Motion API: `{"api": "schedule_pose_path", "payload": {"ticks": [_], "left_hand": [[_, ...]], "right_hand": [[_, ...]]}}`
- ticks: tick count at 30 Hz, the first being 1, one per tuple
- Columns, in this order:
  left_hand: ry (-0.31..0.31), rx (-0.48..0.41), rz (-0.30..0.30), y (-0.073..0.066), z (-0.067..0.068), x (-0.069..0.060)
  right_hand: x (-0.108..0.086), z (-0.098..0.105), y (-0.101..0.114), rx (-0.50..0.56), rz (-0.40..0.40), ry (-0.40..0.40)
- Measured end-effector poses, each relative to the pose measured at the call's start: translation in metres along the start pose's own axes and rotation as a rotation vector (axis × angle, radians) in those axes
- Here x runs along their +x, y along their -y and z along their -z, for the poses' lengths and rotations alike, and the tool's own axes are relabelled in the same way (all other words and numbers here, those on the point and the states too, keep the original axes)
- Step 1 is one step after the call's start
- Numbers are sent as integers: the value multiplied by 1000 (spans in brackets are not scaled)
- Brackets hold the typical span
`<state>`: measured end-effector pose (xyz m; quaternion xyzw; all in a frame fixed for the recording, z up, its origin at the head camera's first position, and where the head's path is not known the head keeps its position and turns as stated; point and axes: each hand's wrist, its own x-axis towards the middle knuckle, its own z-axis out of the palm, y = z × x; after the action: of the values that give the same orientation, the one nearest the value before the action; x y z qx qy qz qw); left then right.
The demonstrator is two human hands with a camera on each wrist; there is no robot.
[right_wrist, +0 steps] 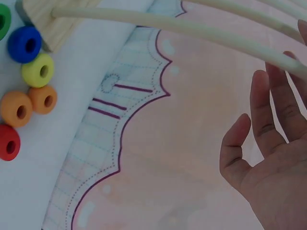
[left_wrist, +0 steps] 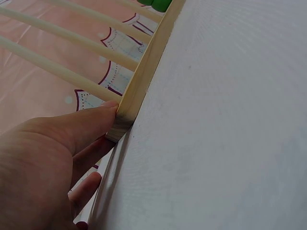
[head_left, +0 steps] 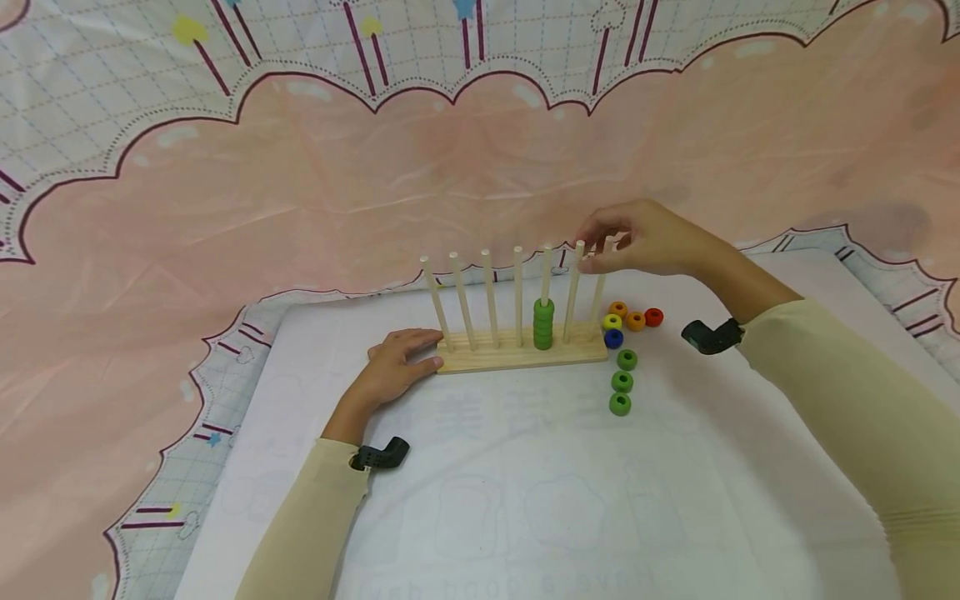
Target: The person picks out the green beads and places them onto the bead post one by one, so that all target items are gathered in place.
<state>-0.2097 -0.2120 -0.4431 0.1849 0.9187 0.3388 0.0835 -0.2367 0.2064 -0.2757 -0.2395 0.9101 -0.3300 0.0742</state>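
Note:
A wooden peg stand (head_left: 517, 354) stands on the white tabletop, with several upright pegs. On the third peg from the right sits a stack of green beads (head_left: 543, 325). My left hand (head_left: 397, 367) holds the left end of the base, its thumb (left_wrist: 96, 124) against the wood and other fingers behind. My right hand (head_left: 637, 237) is up at the top of the second peg (head_left: 572, 292) from the right, fingers loosely bent. No bead shows in it; its thumb and index tips are out of the right wrist view, where the rightmost peg (right_wrist: 168, 26) passes close to the fingers.
Right of the stand lie loose beads: a blue bead (head_left: 613, 338), a yellow bead (head_left: 612, 322), two orange beads (head_left: 635, 321) and a red bead (head_left: 654, 317). Three green beads (head_left: 622, 382) form a line nearer me. Behind the table hangs a pink patterned cloth (head_left: 450, 183).

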Motion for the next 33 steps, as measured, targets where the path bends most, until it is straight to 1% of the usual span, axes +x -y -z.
{"api": "schedule_pose_path", "payload": {"ticks": [5,10,13,18,23,29,33], "left_hand": [[2,22,3,1,0,0],[6,3,-3,-2,2,-1],[8,-1,-5,-4,3,-2],[9,7,-2,-3,3,-2],[9,9,5,-3,2,-1],[9,4,4,-5,2,-3],[11,1,5,-5,2,-3]], "right_hand": [[-7,-1,-7,-14,-33,11],[-13,-3,-15,-39,-52,15],[-19,-5,-20,-31,-68,18],[-26,-10,-30,-20,-93,33],[-32,-17,-41,-21,-97,61],[-40,-26,-54,0,-135,97],[-45,-32,-63,24,-133,127]]}}
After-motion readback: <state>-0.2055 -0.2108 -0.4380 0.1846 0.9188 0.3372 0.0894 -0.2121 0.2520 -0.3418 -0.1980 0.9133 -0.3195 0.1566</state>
